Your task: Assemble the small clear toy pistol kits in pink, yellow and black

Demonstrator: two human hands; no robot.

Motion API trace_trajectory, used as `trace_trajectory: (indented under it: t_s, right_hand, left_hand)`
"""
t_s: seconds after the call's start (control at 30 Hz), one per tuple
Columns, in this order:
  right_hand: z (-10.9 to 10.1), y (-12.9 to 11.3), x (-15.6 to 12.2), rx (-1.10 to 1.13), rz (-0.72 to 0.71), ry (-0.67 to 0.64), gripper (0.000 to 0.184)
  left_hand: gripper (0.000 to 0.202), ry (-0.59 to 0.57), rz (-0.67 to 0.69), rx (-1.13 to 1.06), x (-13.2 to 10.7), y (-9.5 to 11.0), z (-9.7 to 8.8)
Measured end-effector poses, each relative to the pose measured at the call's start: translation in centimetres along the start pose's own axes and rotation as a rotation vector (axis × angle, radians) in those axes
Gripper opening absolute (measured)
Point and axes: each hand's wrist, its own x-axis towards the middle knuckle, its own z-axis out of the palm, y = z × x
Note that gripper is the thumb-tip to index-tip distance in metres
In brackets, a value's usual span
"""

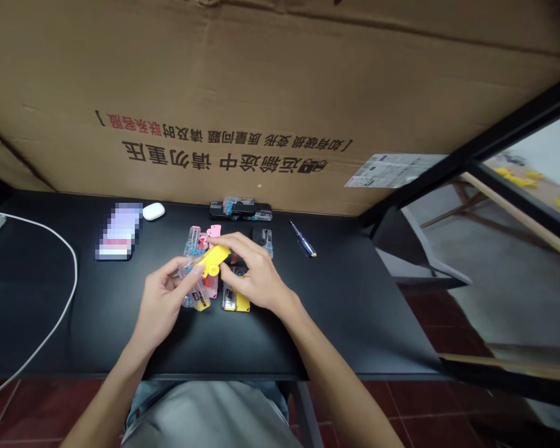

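Glossy yellow plastic piece [213,261], clear plastic casing [186,269] pinched between left hand [161,298], right hand [254,274] above matte black worktop [336,323].

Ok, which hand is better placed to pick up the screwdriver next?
Right, probably: the right hand is on the yellow plastic part, on the side nearer the screwdriver. The left hand is farther away, with its fingers on the clear plastic casing.
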Motion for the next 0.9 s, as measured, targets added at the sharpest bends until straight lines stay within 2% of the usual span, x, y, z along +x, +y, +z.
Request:
trace_trajectory:
  t_s: [0.13,0.2,0.33,0.53,0.7,0.9]
  right_hand:
    - [0.8,-0.2,-0.3,-0.109,-0.028,0.262,0.046]
    - [1.1,-0.5,-0.4,-0.118,-0.066,0.336,0.038]
    - [1.6,-0.5,-0.5,-0.103,-0.113,0.257,0.019]
    - [2.0,0.1,-0.6,-0.106,-0.095,0.225,0.014]
    - [1.6,0.0,-0.5,-0.064,-0.15,0.22,0.011]
    - [1.0,0.1,-0.3,-0.047,-0.173,0.231,0.005]
  left_hand:
    - [0.045,0.101,0.011,-0.028,0.2,-0.7,-0.3]
    - [0.044,0.142,0.015,-0.044,0.3,-1.0,-0.6]
    - [0.04,0.163,0.013,-0.087,0.3,-1.4,-0.4]
    - [0.035,0.144,0.007,-0.14,-0.1,-1.3,0.8]
    - [0.033,0.077,-0.031,-0.173,-0.1,-1.1,0.7]
    - [0.029,0.121,0.06,-0.156,-0.2,-1.6,0.5]
